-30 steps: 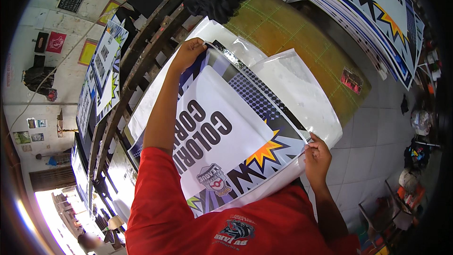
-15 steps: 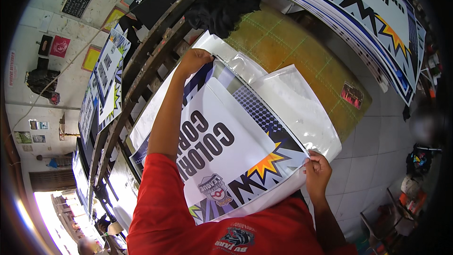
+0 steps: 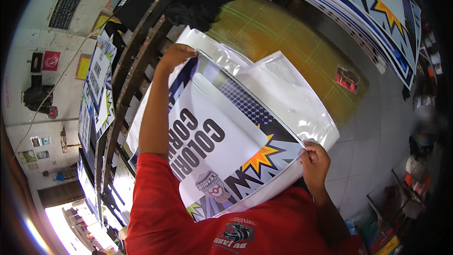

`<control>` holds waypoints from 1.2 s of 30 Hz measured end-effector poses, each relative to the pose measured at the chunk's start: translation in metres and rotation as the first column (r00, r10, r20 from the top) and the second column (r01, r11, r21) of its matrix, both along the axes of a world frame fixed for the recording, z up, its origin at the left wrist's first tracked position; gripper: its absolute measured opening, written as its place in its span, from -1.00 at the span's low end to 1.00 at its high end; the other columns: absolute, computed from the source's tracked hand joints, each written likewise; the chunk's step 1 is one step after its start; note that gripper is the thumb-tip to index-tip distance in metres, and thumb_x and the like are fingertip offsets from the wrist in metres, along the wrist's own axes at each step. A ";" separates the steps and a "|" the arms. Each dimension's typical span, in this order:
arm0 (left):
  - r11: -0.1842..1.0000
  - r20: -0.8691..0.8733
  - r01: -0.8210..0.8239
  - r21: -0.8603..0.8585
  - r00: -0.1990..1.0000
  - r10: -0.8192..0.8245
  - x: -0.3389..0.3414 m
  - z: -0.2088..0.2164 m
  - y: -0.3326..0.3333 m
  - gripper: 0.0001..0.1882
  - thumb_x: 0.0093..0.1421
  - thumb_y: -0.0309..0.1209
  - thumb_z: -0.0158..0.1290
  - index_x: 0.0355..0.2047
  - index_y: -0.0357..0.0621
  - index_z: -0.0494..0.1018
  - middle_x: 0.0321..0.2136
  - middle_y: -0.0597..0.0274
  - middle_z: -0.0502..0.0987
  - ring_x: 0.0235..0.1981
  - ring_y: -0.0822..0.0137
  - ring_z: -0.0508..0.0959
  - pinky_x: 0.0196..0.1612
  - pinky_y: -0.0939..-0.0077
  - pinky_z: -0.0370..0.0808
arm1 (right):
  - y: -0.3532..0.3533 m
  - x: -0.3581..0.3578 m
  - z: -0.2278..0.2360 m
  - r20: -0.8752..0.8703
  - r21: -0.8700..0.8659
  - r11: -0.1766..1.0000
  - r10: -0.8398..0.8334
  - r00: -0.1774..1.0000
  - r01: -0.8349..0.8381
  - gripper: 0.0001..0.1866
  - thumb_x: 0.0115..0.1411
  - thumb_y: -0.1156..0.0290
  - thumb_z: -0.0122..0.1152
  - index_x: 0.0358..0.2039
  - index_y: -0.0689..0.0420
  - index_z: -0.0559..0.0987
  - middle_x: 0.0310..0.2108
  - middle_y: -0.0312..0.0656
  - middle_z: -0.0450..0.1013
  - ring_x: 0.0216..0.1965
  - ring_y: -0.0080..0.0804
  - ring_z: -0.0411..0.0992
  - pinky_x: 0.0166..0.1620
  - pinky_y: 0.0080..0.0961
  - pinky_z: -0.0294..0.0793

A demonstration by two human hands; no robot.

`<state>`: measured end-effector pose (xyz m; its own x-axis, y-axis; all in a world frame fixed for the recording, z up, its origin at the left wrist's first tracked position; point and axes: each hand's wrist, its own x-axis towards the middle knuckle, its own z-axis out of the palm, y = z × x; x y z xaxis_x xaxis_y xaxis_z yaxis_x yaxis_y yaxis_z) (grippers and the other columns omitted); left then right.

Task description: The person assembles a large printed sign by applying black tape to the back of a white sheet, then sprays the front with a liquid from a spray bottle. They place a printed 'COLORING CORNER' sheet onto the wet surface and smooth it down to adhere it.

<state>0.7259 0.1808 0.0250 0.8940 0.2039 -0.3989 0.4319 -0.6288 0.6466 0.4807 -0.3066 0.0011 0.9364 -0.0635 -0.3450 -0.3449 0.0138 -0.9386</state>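
A large printed poster sheet [image 3: 231,137] lies in front of me, white in the middle with bold black letters, an orange-yellow burst, dark dots and a shield emblem. My left hand [image 3: 179,56] pinches its far left corner. At the right corner of the same long edge, my right hand [image 3: 314,160] grips it between thumb and fingers. Under and beyond the poster spreads a glossy white sheet [image 3: 295,97], its far edge raised and bent. Part of the poster's left side is hidden by my left forearm.
The amber mat [image 3: 278,38] with green grid lines carries a small dark red picture [image 3: 347,79]. Black cloth [image 3: 200,7] is bunched at its far left. A stack of printed boards [image 3: 368,23] stands far right. Wooden rails [image 3: 127,71] run along the left, with more printed boards [image 3: 96,82] beyond.
The view has shifted slightly, so most things sit a little further left and higher. Both hands keep their hold on the poster corners.
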 end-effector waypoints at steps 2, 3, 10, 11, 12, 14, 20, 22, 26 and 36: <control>1.000 -0.034 0.016 -0.016 0.999 -0.017 0.003 -0.001 0.001 -0.79 0.04 -0.28 0.34 -0.42 -0.16 0.64 -0.61 0.39 0.52 -0.60 0.55 0.39 -0.53 0.64 0.32 | -0.002 -0.004 -0.011 0.037 0.032 0.999 -0.007 0.999 0.006 -0.86 0.18 0.70 0.20 -0.24 0.33 0.51 -0.11 -0.05 0.51 -0.30 -0.52 0.54 -0.34 -0.63 0.55; 1.000 -0.011 0.010 0.002 1.000 -0.010 0.005 -0.001 0.003 -0.79 0.06 -0.26 0.32 -0.43 -0.12 0.64 -0.62 0.43 0.49 -0.61 0.57 0.37 -0.54 0.64 0.30 | -0.002 -0.004 -0.015 0.036 0.042 0.999 -0.002 0.999 0.001 -0.86 0.18 0.70 0.21 -0.23 0.32 0.51 -0.12 -0.06 0.52 -0.29 -0.52 0.54 -0.34 -0.63 0.55; 0.999 -0.076 0.027 -0.046 0.997 -0.031 0.005 -0.002 0.010 -0.86 0.18 -0.28 0.23 -0.45 -0.04 0.59 -0.67 0.55 0.37 -0.65 0.63 0.27 -0.56 0.64 0.19 | -0.003 -0.002 -0.006 0.047 -0.015 1.000 -0.020 0.999 0.020 -0.85 0.16 0.66 0.25 -0.24 0.33 0.51 -0.11 -0.06 0.53 -0.29 -0.44 0.60 -0.26 -0.59 0.58; 0.999 -0.076 0.013 -0.050 0.997 -0.017 0.007 -0.004 0.010 -0.88 0.18 -0.31 0.24 -0.45 -0.03 0.59 -0.67 0.55 0.37 -0.65 0.63 0.28 -0.56 0.65 0.20 | -0.003 -0.002 -0.005 0.041 -0.012 1.000 -0.020 0.999 0.021 -0.85 0.16 0.66 0.25 -0.25 0.34 0.51 -0.11 -0.05 0.53 -0.29 -0.44 0.60 -0.27 -0.58 0.59; 0.998 -0.075 0.006 -0.059 0.997 -0.010 0.008 -0.007 0.008 -0.89 0.18 -0.32 0.25 -0.45 -0.02 0.59 -0.66 0.56 0.38 -0.65 0.63 0.28 -0.56 0.65 0.20 | -0.004 -0.002 -0.003 0.035 -0.009 1.000 -0.020 0.999 0.020 -0.85 0.16 0.66 0.25 -0.25 0.34 0.51 -0.11 -0.05 0.52 -0.29 -0.44 0.60 -0.27 -0.58 0.59; 0.998 -0.066 -0.018 -0.065 0.998 0.013 0.008 -0.010 0.010 -0.89 0.17 -0.33 0.26 -0.44 -0.01 0.59 -0.66 0.56 0.38 -0.65 0.64 0.28 -0.55 0.66 0.20 | -0.002 -0.001 -0.003 0.033 -0.045 0.999 -0.018 0.999 0.019 -0.85 0.16 0.66 0.26 -0.26 0.35 0.51 -0.13 -0.04 0.52 -0.31 -0.43 0.60 -0.28 -0.58 0.59; 0.997 -0.071 -0.002 -0.079 0.997 -0.003 0.008 -0.009 0.011 -0.89 0.18 -0.32 0.26 -0.43 -0.02 0.59 -0.64 0.56 0.41 -0.64 0.64 0.30 -0.54 0.67 0.21 | -0.002 -0.001 -0.005 0.068 -0.099 0.995 -0.004 0.998 0.011 -0.87 0.16 0.66 0.25 -0.27 0.34 0.51 -0.16 -0.06 0.53 -0.32 -0.42 0.60 -0.28 -0.57 0.60; 0.996 -0.071 -0.008 -0.083 0.997 0.002 0.007 -0.009 0.011 -0.90 0.18 -0.33 0.26 -0.42 -0.02 0.59 -0.64 0.55 0.42 -0.64 0.64 0.31 -0.54 0.68 0.22 | -0.001 -0.001 -0.005 0.066 -0.080 0.997 -0.015 0.998 0.020 -0.87 0.16 0.66 0.25 -0.27 0.34 0.52 -0.17 -0.06 0.53 -0.31 -0.42 0.60 -0.28 -0.57 0.60; 0.996 -0.065 -0.039 -0.080 0.997 0.034 0.005 -0.010 0.011 -0.90 0.17 -0.33 0.27 -0.41 -0.04 0.60 -0.63 0.55 0.44 -0.64 0.65 0.32 -0.54 0.69 0.23 | 0.000 -0.005 -0.006 0.036 -0.042 0.998 -0.039 0.999 0.040 -0.87 0.17 0.67 0.24 -0.26 0.34 0.51 -0.14 -0.04 0.53 -0.30 -0.44 0.59 -0.26 -0.58 0.59; 0.999 -0.101 -0.017 -0.046 0.995 0.012 0.009 -0.010 0.013 -0.87 0.18 -0.31 0.27 -0.43 -0.04 0.59 -0.65 0.55 0.42 -0.66 0.66 0.31 -0.57 0.69 0.19 | -0.003 0.002 0.006 -0.081 0.002 1.000 -0.009 0.997 0.010 -0.87 0.21 0.63 0.21 -0.23 0.36 0.51 -0.27 -0.12 0.57 -0.32 -0.49 0.58 -0.28 -0.61 0.54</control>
